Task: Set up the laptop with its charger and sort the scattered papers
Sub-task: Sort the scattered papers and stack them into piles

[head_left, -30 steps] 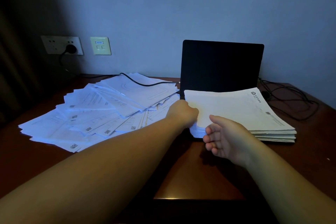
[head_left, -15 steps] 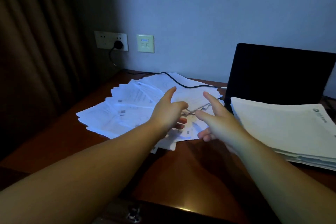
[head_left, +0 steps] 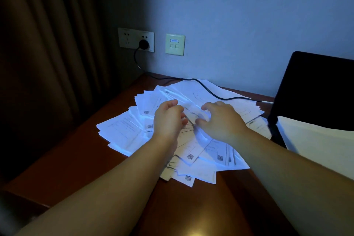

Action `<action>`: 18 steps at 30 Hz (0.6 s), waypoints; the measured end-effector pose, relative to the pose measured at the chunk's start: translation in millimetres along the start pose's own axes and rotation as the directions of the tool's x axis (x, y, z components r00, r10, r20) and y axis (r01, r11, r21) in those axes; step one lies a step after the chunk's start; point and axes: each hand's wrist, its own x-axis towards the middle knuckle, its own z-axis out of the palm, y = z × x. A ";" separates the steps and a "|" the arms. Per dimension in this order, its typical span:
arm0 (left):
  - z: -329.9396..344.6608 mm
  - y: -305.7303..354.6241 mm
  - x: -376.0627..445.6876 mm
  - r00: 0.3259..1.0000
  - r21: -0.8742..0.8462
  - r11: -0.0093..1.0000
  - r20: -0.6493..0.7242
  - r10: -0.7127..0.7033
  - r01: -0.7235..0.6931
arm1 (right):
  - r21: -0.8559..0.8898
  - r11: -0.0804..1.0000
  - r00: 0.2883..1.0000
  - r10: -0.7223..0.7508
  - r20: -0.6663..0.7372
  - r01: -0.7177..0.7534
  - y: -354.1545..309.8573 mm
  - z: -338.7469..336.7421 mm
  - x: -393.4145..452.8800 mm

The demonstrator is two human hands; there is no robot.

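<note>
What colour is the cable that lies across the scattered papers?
Black. The cable runs from the wall plug over the white papers, clearest in the head view.

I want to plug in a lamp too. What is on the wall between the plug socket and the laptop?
In the head view, a pale switch plate sits on the wall between the plug socket and the laptop. Past it the wall is bare.
</note>
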 end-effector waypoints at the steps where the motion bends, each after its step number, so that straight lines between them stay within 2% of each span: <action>1: -1.4 -1.4 1.8 1.000 -0.058 0.998 0.002 -0.012 0.012 | -0.015 1.000 1.000 0.009 0.020 -0.009 -2.7 2.3 5.1; 6: -8.4 2.0 6.4 0.990 -0.297 0.945 0.001 -0.140 0.134 | -0.074 0.997 0.996 0.044 0.077 -0.038 -19.3 11.0 26.1; 11: -12.7 5.7 11.5 0.987 -0.320 0.938 -0.046 -0.155 0.133 | -0.102 0.995 0.987 0.038 0.155 -0.022 -28.9 13.0 37.3; 18: -13.0 8.3 15.9 0.983 -0.332 0.937 -0.104 -0.153 0.111 | -0.161 0.986 0.982 -0.009 0.187 0.040 -34.7 0.5 37.2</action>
